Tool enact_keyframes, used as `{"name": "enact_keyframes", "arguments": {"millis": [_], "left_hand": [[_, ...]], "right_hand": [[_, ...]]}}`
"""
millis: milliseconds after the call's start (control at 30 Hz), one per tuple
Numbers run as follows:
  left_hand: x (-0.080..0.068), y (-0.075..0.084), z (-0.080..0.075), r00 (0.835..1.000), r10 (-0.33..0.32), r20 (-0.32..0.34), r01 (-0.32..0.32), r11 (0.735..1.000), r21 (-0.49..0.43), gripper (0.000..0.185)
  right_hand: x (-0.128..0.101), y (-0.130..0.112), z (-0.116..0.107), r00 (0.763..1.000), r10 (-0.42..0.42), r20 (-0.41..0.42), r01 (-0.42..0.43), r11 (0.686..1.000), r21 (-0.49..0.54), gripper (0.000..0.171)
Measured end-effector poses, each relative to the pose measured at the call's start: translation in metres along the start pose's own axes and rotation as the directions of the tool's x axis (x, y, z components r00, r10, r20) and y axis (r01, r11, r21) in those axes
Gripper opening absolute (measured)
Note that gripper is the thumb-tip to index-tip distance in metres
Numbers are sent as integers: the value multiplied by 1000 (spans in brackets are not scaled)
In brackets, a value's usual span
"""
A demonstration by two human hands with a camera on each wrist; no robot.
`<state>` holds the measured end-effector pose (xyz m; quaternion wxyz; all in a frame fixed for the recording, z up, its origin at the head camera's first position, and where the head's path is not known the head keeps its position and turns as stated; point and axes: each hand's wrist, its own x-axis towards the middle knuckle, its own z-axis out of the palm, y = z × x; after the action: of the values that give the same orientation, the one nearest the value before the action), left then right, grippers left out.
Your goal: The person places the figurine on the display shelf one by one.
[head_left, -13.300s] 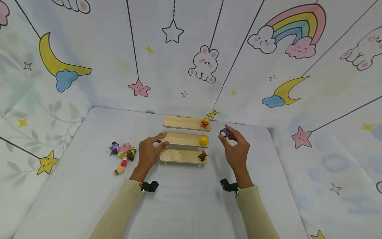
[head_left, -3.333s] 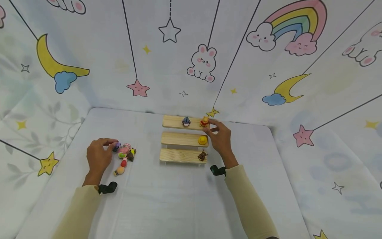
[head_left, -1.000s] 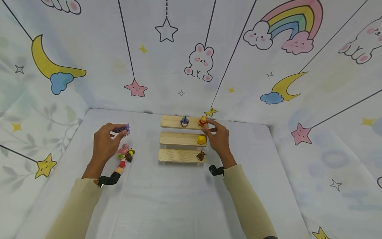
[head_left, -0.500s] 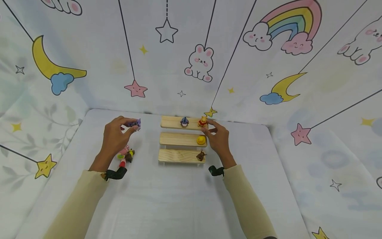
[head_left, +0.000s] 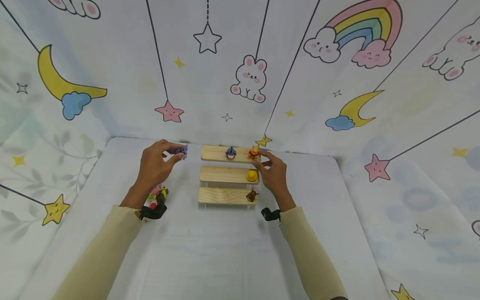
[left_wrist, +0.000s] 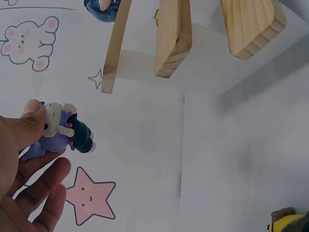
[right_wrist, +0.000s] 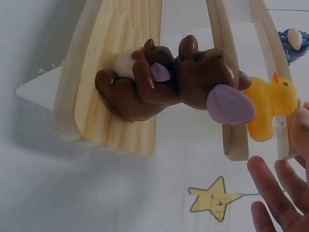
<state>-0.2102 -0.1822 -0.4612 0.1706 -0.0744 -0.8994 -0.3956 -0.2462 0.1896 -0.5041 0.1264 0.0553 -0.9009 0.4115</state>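
Purple figurine is pinched in the left hand, raised just left of the top wooden shelf, whose long axis runs left to right. The right hand rests loosely, fingers touching the shelf's right end by the yellow bear figurine. The left wrist view shows thumb and fingers around the toy, hidden in the head view.

The left hand covers much of the purple figurine it pinches, and its wrist hides part of the heap of small toys on the table, so they cannot be told apart. From the left wrist, the blue figurine is cut off by the top edge. From the right wrist, the right hand runs off the frame's corner, with only fingertips showing.
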Motion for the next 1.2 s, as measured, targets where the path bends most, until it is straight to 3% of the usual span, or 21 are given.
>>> {"name": "enact_keyframes", "arguments": {"millis": [533,1200], "left_hand": [[19,26,22,996,91,15,-90,995,-51,28],[27,39,54,996,70,49,-68,996,-50,31]], "right_hand": [[-1,-4,-1,999,30,9,-30,1000,3,44],[0,-3,1,998,67,20,-67,998,-7,45]]}}
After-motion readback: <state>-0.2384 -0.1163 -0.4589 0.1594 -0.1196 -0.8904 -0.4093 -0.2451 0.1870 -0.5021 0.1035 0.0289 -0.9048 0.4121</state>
